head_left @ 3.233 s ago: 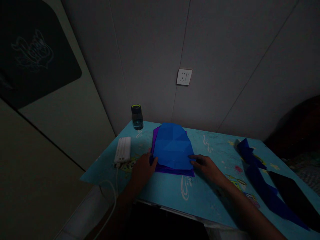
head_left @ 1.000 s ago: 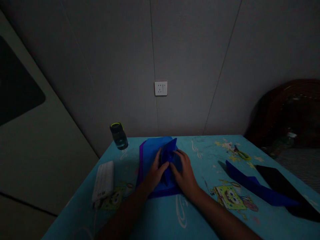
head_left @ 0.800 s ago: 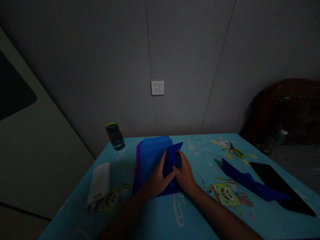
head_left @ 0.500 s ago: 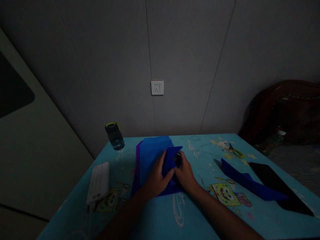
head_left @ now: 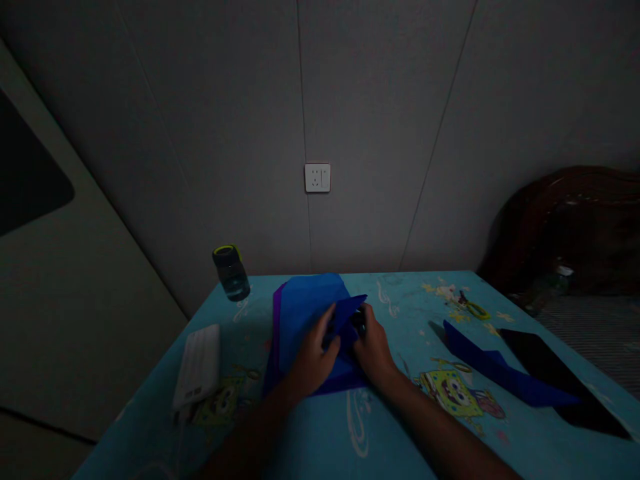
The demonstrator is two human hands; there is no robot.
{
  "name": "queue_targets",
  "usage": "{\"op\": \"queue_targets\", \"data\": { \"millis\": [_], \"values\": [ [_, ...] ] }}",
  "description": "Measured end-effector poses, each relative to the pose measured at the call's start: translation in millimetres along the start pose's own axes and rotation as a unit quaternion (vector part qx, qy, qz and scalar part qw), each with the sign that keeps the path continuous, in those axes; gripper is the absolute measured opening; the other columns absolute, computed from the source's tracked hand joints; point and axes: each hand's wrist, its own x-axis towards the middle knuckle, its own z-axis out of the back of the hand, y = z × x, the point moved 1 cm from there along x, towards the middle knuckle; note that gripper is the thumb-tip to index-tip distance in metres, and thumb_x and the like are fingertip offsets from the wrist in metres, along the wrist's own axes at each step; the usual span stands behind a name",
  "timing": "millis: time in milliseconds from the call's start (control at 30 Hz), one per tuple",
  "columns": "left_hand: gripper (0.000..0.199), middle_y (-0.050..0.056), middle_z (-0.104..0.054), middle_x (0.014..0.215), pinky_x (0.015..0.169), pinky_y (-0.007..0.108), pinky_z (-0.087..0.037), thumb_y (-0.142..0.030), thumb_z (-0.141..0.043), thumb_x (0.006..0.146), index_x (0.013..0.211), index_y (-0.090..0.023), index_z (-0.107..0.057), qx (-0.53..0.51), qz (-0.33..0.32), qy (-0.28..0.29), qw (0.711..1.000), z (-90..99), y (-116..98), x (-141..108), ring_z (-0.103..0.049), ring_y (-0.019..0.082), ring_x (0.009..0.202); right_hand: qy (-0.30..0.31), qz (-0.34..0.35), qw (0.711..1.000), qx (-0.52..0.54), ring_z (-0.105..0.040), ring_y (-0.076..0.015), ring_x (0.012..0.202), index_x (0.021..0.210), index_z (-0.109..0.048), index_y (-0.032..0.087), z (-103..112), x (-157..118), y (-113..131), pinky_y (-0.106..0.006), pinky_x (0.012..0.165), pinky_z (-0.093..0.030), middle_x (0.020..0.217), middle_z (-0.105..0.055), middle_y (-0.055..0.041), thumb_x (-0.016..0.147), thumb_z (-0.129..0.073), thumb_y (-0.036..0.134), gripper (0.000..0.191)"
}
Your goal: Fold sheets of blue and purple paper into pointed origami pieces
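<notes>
The folded blue piece (head_left: 345, 313) has just tipped over: a moment ago it stood taller between the hands, and now its point leans flatter toward the right hand (head_left: 374, 348). The left thumb has also drawn back a little from the right fingers. To my eye, the piece is being turned or opened rather than pressed down. It's at the middle of the frame, low, above the right side of the light blue sheet (head_left: 305, 317), which lies over purple sheets (head_left: 277, 317) on the tabletop (head_left: 400, 427).

The left hand (head_left: 310, 360) has its fingers and thumb parted around the piece's near left edge; whether they pinch it, I can't tell. The right fingers curl in at its other side, tips hidden, so I can't tell whether they grip. Something dark with small glints (head_left: 359, 321) shows there, too dim to name.

Both forearms run out at the bottom edge. Lower right, a blue folded strip (head_left: 505, 373) partly covers a black flat thing (head_left: 590, 407). The white block's (head_left: 199, 363) cable fades into shadow, lower left, and the clear bottle (head_left: 561, 280) at the right is barely readable.
</notes>
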Motion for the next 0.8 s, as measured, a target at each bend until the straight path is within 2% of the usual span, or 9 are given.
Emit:
{"op": "queue_targets", "data": {
  "millis": [100,167,333,467,567,667,733,800],
  "values": [
    [0.055,0.006,-0.046,0.147,0.115,0.039,-0.033,-0.018,-0.046,0.091,0.145,-0.024,-0.038,0.047,-0.067,0.020,0.996,-1.4,-4.1,-2.1,-0.042,0.020,0.136,-0.015,0.026,0.999,-0.046,-0.065,-0.0243,0.097,0.121,-0.044,0.021,1.2,-0.4,-0.2,-0.040,0.085,-0.052,0.111,-0.066,-0.0102,0.082,-0.054,0.019,0.040],
    [0.050,0.006,-0.049,0.145,0.114,0.038,-0.034,-0.019,-0.044,0.093,0.142,-0.025,-0.042,0.071,-0.088,0.012,0.994,0.2,-6.9,-2.0,-0.044,0.020,0.134,-0.025,0.041,0.996,-0.076,-0.064,-0.0253,0.101,0.122,-0.046,0.020,2.2,-0.7,-0.7,-0.042,0.088,-0.051,0.114,-0.065,-0.0120,0.085,-0.053,0.022,0.038],
    [0.035,0.009,-0.062,0.129,0.108,0.042,-0.040,-0.024,-0.041,0.096,0.127,-0.023,-0.056,0.111,-0.066,-0.067,0.989,7.2,-1.7,3.9,-0.055,0.021,0.123,-0.011,0.068,0.990,-0.123,-0.063,-0.0264,0.108,0.127,-0.050,0.020,3.9,-3.2,2.7,-0.044,0.094,-0.050,0.120,-0.065,-0.0122,0.087,-0.050,0.022,0.041],
    [0.032,0.010,-0.061,0.126,0.101,0.042,-0.046,-0.023,-0.044,0.094,0.125,-0.022,-0.051,0.123,-0.046,-0.126,0.983,9.8,5.0,6.3,-0.058,0.022,0.116,0.009,0.095,0.989,-0.112,-0.064,-0.0251,0.107,0.128,-0.053,0.020,6.5,-6.3,12.9,-0.042,0.095,-0.051,0.119,-0.066,-0.0110,0.086,-0.051,0.019,0.042],
    [0.027,0.011,-0.057,0.126,0.099,0.042,-0.046,-0.020,-0.044,0.094,0.120,-0.022,-0.049,0.139,-0.082,-0.155,0.975,11.5,5.6,5.6,-0.057,0.022,0.116,0.019,0.112,0.989,-0.100,-0.063,-0.0244,0.107,0.126,-0.056,0.021,8.3,-8.0,19.3,-0.041,0.095,-0.051,0.117,-0.065,-0.0106,0.087,-0.051,0.019,0.039],
    [0.021,0.012,-0.053,0.128,0.101,0.043,-0.044,-0.013,-0.040,0.092,0.105,-0.022,-0.053,0.172,-0.109,-0.132,0.970,13.8,4.0,4.1,-0.055,0.023,0.118,0.022,0.114,0.990,-0.083,-0.061,-0.0241,0.109,0.127,-0.056,0.024,7.9,-10.3,22.0,-0.041,0.096,-0.050,0.120,-0.062,-0.0106,0.090,-0.052,0.022,0.036],
    [0.027,0.011,-0.052,0.128,0.101,0.043,-0.044,-0.004,-0.038,0.086,0.099,-0.022,-0.054,0.190,-0.106,-0.097,0.971,14.9,2.9,3.0,-0.055,0.023,0.117,0.026,0.114,0.990,-0.072,-0.061,-0.0237,0.109,0.124,-0.058,0.025,6.6,-12.0,22.4,-0.040,0.097,-0.049,0.122,-0.060,-0.0103,0.092,-0.052,0.024,0.032],
    [0.037,0.011,-0.052,0.126,0.101,0.043,-0.043,0.001,-0.040,0.076,0.102,-0.022,-0.053,0.197,-0.096,-0.075,0.973,15.4,1.8,2.3,-0.054,0.024,0.119,0.033,0.121,0.991,-0.057,-0.061,-0.0231,0.109,0.118,-0.059,0.025,5.2,-13.3,22.1,-0.039,0.097,-0.049,0.120,-0.061,-0.0095,0.093,-0.049,0.023,0.027]
  ]
}}
